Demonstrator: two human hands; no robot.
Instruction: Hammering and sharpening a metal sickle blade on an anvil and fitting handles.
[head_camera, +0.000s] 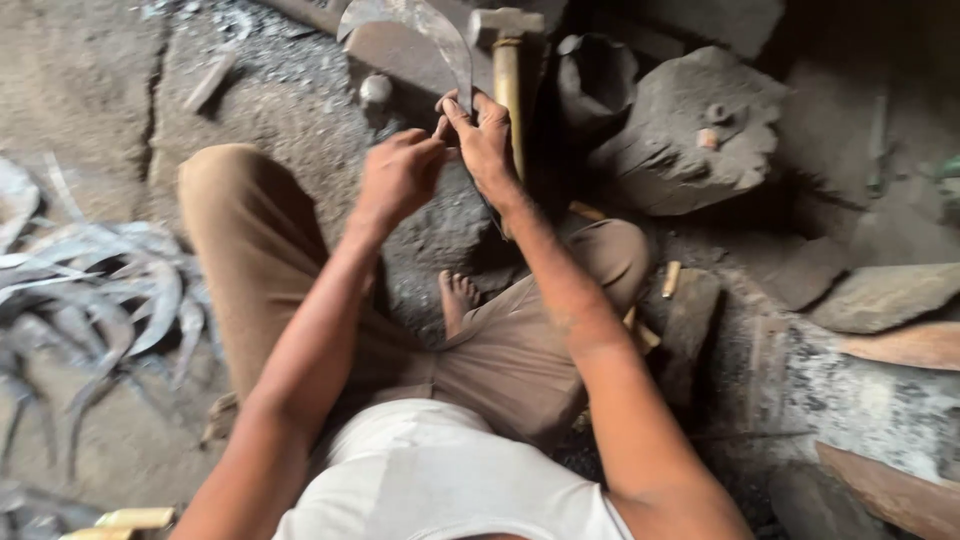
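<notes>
Dirt workshop floor, ash-strewn. Both hands, left hand (398, 178) and right hand (487, 145), pinch a curved sickle blade (440, 40) (hammer (507, 60) just behind). Risk: slipping fingers meeting the edge.

Your head view is dim overall, lit by soft daylight from the left. The earthen floor (80, 90) and the pile of curved blades (90, 290) read pale and slightly washed out. The upper right falls into deep shadow; detail behind the hammer (507, 60) is lost. No hard glare. Motion blur softens the whole frame: your left hand (400, 175), right hand (485, 140) and the curved blade (440, 40) lack crisp edges. The stone slabs (880, 295) at right look smeared.
</notes>
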